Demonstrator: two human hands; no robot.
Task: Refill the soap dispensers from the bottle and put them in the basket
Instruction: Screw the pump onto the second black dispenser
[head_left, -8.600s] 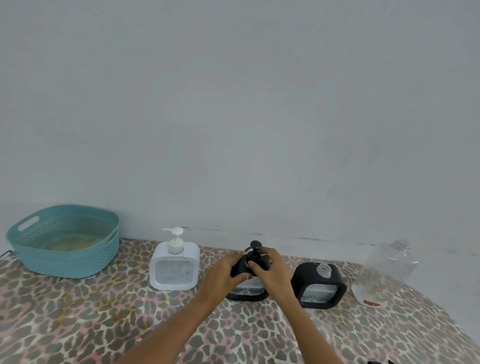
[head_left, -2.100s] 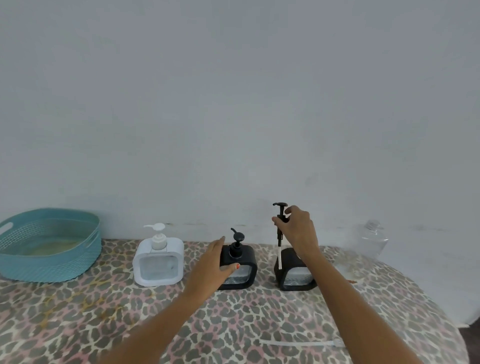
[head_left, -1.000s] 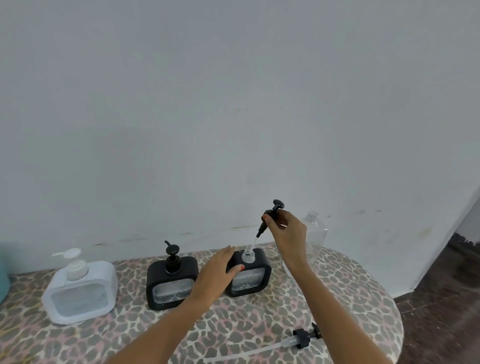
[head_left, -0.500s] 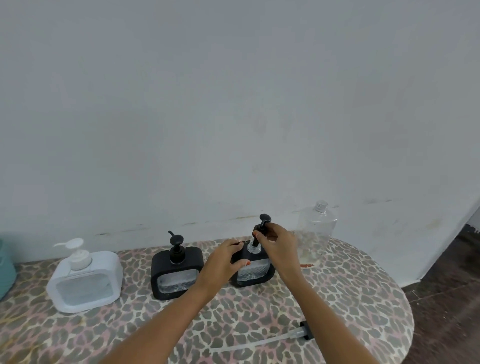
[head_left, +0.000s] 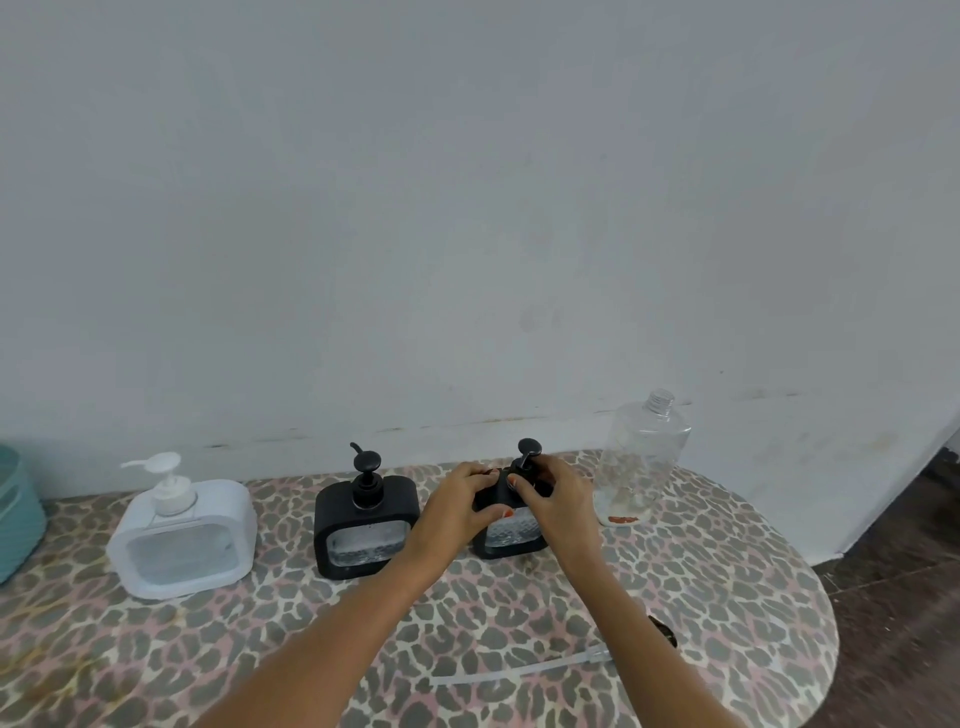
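Observation:
Three soap dispensers stand in a row on the leopard-print table (head_left: 208, 649): a white one (head_left: 183, 535) at the left, a black one (head_left: 367, 522) in the middle, and a second black one (head_left: 511, 535) to its right. My left hand (head_left: 457, 506) grips the right black dispenser's body. My right hand (head_left: 553, 499) is closed around the collar of its black pump head (head_left: 527, 451), which sits in the neck. The clear bottle (head_left: 641, 460), uncapped and nearly empty, stands just right of my hands. Only an edge of the teal basket (head_left: 15, 512) shows at the far left.
A loose pump with a long clear tube (head_left: 519, 674) lies on the table near the front, partly under my right forearm. The wall runs right behind the dispensers. The table's rounded end (head_left: 815, 623) drops off to a dark floor at the right.
My right hand has lowered the black pump into the right black dispenser's neck and now grips its collar. My left hand stays on the body. The view has shifted slightly left.

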